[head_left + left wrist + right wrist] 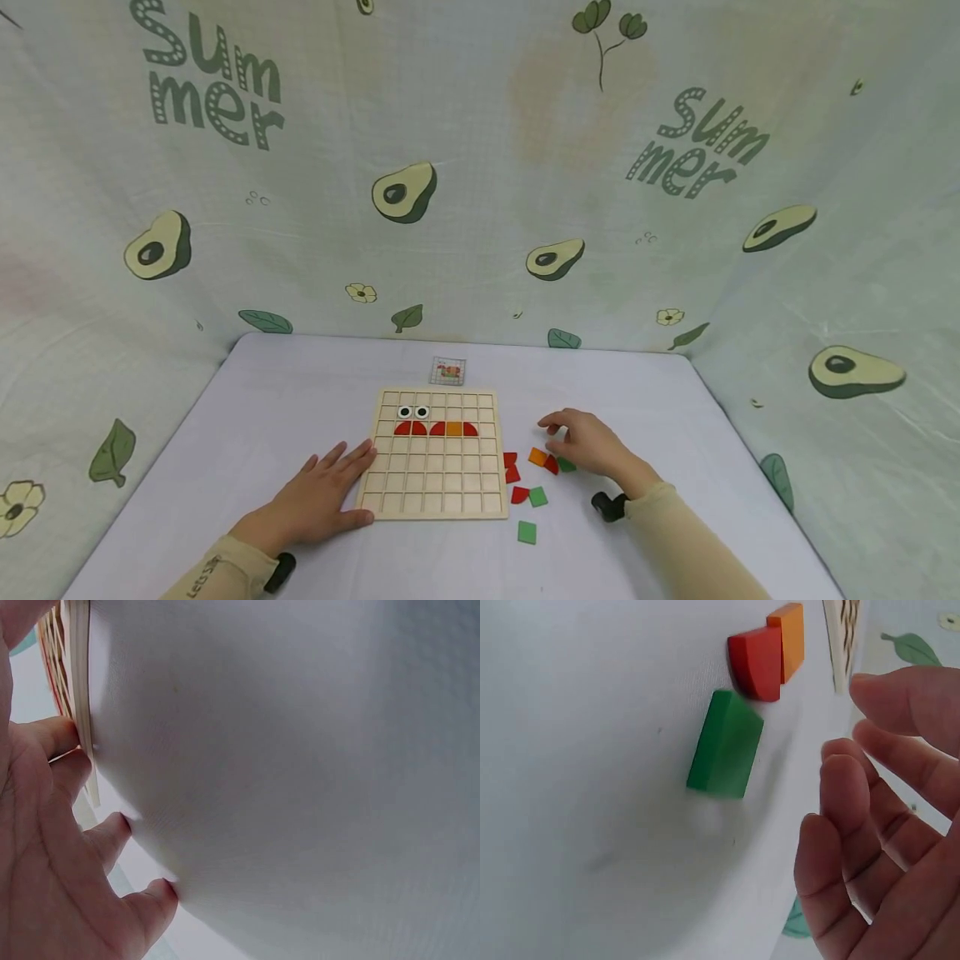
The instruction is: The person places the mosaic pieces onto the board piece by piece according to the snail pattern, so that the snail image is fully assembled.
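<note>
A wooden grid board [435,483] lies on the table, with two eye tiles [413,412] in one row and red quarter-round tiles [402,428] plus an orange square tile [453,429] in the row below. My left hand [318,496] lies spread on the table, its fingertips touching the board's left edge. Over the loose tiles on the right hovers my right hand [588,442], fingers loosely bent and holding nothing. Beneath it, the right wrist view shows a green tile [726,746], a red quarter-round tile [756,664] and an orange tile [791,637].
Behind the board lies a small picture card [447,371]. More loose tiles sit by the board's right edge, among them a red tile [520,495] and a green square [527,532]. A printed cloth [480,250] hangs around the white table [300,375].
</note>
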Demonstrator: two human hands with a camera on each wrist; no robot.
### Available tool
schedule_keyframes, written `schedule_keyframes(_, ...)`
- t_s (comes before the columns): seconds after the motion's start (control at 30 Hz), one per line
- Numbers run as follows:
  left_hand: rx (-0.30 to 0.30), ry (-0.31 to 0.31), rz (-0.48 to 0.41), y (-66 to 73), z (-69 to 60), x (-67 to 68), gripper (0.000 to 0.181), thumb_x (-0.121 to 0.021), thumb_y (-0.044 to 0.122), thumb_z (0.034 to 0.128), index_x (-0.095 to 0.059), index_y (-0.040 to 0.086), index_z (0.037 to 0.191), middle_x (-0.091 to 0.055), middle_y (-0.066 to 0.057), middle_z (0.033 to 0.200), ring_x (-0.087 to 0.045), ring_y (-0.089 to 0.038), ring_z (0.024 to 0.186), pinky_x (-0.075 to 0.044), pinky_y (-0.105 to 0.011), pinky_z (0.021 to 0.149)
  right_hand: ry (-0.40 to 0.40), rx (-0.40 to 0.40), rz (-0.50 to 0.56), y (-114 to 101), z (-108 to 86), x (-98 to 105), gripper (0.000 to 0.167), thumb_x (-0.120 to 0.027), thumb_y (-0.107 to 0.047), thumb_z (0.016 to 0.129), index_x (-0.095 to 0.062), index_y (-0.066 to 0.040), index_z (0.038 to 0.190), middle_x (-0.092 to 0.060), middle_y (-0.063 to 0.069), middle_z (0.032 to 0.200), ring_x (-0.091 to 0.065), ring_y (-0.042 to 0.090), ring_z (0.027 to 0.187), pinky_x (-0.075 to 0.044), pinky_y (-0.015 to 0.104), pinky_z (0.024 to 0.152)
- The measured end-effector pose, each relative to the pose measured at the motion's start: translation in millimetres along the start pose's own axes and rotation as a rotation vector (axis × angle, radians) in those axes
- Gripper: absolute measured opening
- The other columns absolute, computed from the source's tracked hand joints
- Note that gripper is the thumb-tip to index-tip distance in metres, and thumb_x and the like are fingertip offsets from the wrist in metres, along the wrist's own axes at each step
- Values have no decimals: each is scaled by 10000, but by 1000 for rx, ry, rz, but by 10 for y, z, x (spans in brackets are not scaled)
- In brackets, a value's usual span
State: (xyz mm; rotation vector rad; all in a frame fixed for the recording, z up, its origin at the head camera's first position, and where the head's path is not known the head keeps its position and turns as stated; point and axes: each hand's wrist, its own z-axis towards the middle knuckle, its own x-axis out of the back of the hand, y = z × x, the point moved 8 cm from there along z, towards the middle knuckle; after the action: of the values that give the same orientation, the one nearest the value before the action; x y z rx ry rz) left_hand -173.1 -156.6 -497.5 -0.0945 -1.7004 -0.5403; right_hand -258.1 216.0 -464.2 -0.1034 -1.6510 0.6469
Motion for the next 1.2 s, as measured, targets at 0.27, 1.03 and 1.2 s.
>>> schedule_keyframes(0.27, -1, -2, -5, 20, 0, 19, 939, -680, 646, 826, -401, 93, 1532, -326, -45, 1601, -274, -438, 1434, -242, -724, 1053, 30, 15, 31, 114, -180, 77, 337, -771, -119, 873, -707, -126, 1203, -657, -19, 1023, -522, 130, 745, -486, 301, 661)
schedule_keyframes(1.03, -7, 8, -5, 52, -35, 90, 896, -702, 583, 850, -408, 69, 1523, -338, -63, 1594, -276, -449, 1430, -244, -717, 1059, -53, 23, 98, 260, -319, 9, 386, -801, -89, 832, -704, -127, 1203, -633, -19, 1040, -523, 171, 784, -486, 267, 653)
schedule_keyframes(1.2, -7, 9, -3, 48, -36, 84, 900, -697, 593, 848, -408, 75, 1524, -337, -57, 1595, -276, -445, 1431, -245, -717, 1059, -86, 30, 119, 283, -361, -15, 373, -788, -45, 834, -711, -142, 1185, -602, -30, 1019, -529, 174, 799, -493, 266, 650)
